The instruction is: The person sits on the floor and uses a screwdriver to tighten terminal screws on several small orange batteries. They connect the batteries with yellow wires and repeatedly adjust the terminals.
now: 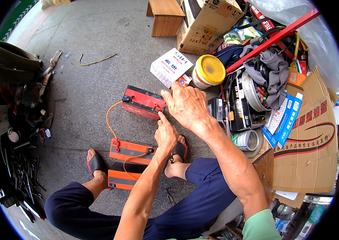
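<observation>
1. I sit low with three flat red-and-black rectangular batteries on the grey concrete floor between my sandalled feet and just ahead of them, close enough to reach without leaning.
2. The far battery (143, 102) lies at a slant nearest the clutter on the right side of the floor. My right hand (185, 106) rests over its right end, fingers curled together and pressing down at the terminal corner, which I judge steadies the case.
3. My left hand (165, 134) comes up from below with the forefinger stretched out and the other fingers folded in. The fingertip points at that same terminal corner, touching or nearly touching; I cannot tell which. It grips nothing.
4. A thin orange wire (109, 120) loops from the far battery's left terminal down to the middle battery (131, 150), and a second short orange wire runs on to the near battery (121, 179), so they lie in a row to keep the links short.
5. A white cardboard box (170, 66) and a tub with a yellow lid (208, 70) stand just beyond my right hand, within easy reach.
</observation>
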Tool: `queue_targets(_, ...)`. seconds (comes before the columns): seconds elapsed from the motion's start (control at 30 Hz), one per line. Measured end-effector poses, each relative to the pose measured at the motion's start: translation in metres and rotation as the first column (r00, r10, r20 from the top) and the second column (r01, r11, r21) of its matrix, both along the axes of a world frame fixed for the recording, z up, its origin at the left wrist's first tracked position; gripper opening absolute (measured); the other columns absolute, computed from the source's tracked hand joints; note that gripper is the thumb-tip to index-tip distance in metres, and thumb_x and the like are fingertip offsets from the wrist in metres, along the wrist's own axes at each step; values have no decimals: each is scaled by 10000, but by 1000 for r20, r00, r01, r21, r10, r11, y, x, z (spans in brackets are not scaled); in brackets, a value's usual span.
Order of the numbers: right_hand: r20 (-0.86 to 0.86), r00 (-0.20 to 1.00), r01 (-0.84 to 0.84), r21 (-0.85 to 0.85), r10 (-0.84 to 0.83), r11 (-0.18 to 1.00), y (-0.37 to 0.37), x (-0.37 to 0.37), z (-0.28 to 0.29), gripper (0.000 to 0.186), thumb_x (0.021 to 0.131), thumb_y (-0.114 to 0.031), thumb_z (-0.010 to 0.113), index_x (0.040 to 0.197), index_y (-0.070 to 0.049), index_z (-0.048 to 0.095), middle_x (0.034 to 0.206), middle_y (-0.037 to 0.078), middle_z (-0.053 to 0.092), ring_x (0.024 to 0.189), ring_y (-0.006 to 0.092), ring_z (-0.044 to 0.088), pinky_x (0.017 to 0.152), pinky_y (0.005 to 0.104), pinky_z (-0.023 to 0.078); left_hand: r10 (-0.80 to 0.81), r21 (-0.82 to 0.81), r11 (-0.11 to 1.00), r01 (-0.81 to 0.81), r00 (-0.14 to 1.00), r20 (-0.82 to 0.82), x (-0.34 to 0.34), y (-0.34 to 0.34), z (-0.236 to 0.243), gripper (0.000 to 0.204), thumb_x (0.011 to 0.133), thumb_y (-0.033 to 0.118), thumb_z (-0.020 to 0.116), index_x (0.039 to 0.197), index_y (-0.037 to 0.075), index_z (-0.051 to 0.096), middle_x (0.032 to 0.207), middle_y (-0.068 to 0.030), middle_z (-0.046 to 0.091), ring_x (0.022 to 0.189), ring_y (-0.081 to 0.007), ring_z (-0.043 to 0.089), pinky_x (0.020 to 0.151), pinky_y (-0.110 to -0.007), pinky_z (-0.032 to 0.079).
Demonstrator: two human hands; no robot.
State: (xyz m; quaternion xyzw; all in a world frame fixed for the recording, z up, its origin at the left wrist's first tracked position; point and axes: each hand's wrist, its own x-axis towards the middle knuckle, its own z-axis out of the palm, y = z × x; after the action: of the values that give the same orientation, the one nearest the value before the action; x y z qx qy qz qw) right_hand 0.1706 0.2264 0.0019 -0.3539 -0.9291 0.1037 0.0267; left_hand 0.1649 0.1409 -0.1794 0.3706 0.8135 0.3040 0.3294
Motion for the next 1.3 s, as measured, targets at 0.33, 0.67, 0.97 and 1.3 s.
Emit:
queue_targets(0.33,-126,991,-29,50,35,998,4,3,-11,294,869,-262,548,943,15,487,627,182,612,608,375,621,596,478,488,-659,-206,750,629,738,-143,-84,-68,79,388,815,249,612,1110,3,555,989,-219,605,964,-375,592,840,-442,469)
queue_targets(0.67,-85,996,-36,30,39,999,-1,5,-7,260,828,-187,539,980,21,503,716,191,618,722,372,632,707,482,484,-679,-449,711,541,695,-236,-152,-170,225,412,787,159,645,1158,7,550,961,-169,593,886,-350,593,744,-423,468)
queue_targets(0.97,-69,993,-90,115,98,989,2,7,-13,232,786,-132,515,919,52,471,849,252,611,790,391,617,713,482,484,-453,-213,891,400,763,-462,-155,-170,234,425,810,114,631,1209,4,534,1010,-163,604,897,-348,587,771,-402,465)
queue_targets(1.3,-149,985,-44,287,90,957,8,6,-20,308,860,-298,580,829,5,537,644,204,603,632,373,610,639,467,471,-504,-313,862,399,738,-449,-158,-177,228,394,792,138,645,1158,31,549,910,-142,596,901,-311,586,772,-403,454)
